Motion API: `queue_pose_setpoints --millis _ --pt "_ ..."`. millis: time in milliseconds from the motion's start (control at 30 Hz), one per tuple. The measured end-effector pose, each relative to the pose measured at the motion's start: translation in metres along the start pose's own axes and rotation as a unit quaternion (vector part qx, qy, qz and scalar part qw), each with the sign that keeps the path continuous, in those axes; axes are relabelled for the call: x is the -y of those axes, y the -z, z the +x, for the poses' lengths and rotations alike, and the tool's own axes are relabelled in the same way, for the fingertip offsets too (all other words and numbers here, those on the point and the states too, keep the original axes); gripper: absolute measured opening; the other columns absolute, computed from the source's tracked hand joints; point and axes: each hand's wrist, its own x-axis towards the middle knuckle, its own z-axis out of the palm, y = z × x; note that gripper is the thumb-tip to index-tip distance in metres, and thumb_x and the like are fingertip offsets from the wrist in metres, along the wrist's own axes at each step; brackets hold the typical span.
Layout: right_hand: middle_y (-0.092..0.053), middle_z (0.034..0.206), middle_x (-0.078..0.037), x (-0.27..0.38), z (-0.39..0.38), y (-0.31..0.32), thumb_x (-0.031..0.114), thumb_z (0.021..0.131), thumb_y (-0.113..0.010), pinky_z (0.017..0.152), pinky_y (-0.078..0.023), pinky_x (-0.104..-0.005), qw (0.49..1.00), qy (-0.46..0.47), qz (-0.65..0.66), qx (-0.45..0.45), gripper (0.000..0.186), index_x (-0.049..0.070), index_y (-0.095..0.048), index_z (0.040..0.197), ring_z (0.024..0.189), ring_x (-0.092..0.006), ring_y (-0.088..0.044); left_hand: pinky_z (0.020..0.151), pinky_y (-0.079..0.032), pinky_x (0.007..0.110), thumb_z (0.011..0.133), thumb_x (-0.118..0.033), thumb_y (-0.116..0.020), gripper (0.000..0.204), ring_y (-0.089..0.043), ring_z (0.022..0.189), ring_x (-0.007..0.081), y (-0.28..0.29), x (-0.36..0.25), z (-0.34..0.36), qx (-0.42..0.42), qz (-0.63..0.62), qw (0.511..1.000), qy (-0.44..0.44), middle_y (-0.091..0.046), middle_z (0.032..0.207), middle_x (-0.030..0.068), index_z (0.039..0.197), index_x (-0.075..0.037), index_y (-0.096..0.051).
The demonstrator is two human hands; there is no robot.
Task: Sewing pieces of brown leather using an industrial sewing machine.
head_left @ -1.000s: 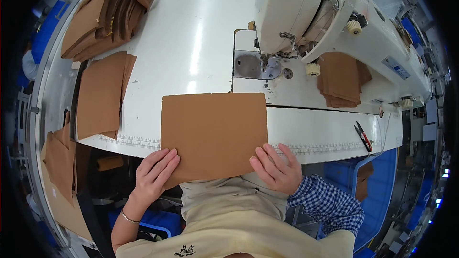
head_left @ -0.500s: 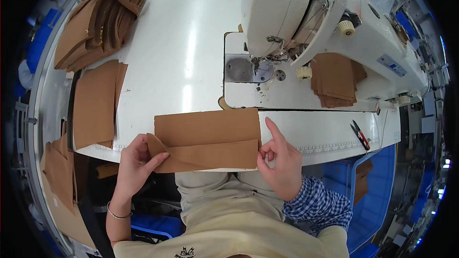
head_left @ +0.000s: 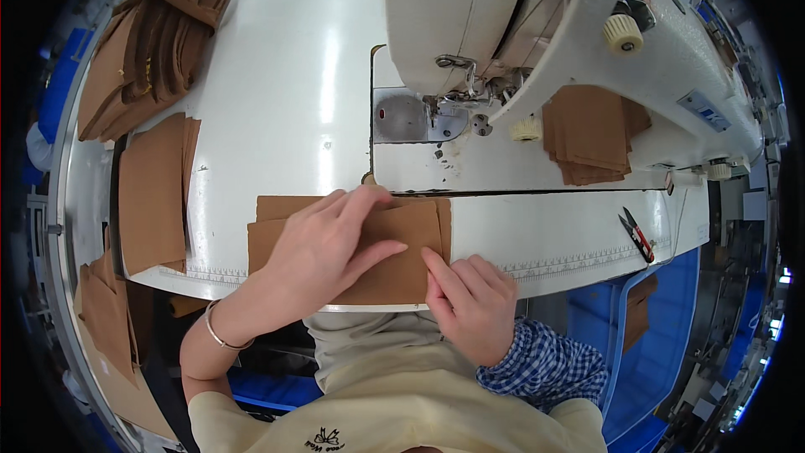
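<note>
Two brown fabric pieces, a front one [head_left: 390,277] overlapping a back one [head_left: 444,214], lie at the table's front edge before me. My left hand [head_left: 323,239] rests across them, thumb spread from the fingers and fingertips reaching the back edge. It covers the middle of the cloth. At the front piece's right edge is my right hand [head_left: 474,298], its index finger and thumb closed on the cloth and the other fingers curled in. The two hands are apart.
The sewing machine [head_left: 453,17] stands behind, with a brown fabric stack [head_left: 587,134] under its arm. Thread snips [head_left: 637,235] lie at right, above a blue bin [head_left: 654,352]. More brown pieces [head_left: 155,193] and a thick bundle [head_left: 151,50] sit at left.
My left hand has let go of the front piece's left corner and moved right onto its middle. The front piece now lies flatter and shifted left over the back one.
</note>
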Motion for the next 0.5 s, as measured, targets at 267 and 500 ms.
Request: queue_pose_setpoints --millis 267,500 --pt "-0.047 0.075 -0.001 -0.001 -0.013 0.001 0.006 0.069 -0.068 0.063 -0.041 -0.0309 0.994 0.108 0.013 0.006 0.050 0.000 -0.066 0.118 0.070 -0.0179 -0.049 0.060 -0.046 0.028 0.084 -0.004 -0.074 0.011 -0.057 0.065 0.0163 -0.006 0.000 0.003 -0.001 -0.187 0.978 0.091 -0.063 0.082 0.0080 0.085 0.002 -0.066" --pt "-0.047 0.076 -0.003 -0.008 -0.004 0.003 0.006 0.075 -0.070 0.062 -0.041 -0.0316 0.997 0.066 0.032 0.009 0.042 -0.003 -0.066 0.116 0.069 -0.0182 -0.049 0.058 -0.045 0.026 0.081 -0.010 -0.079 0.017 -0.053 0.062 0.0099 -0.008 -0.003 0.013 0.021 -0.170 0.976 0.132 -0.062 0.074 0.0037 0.083 0.001 -0.066"
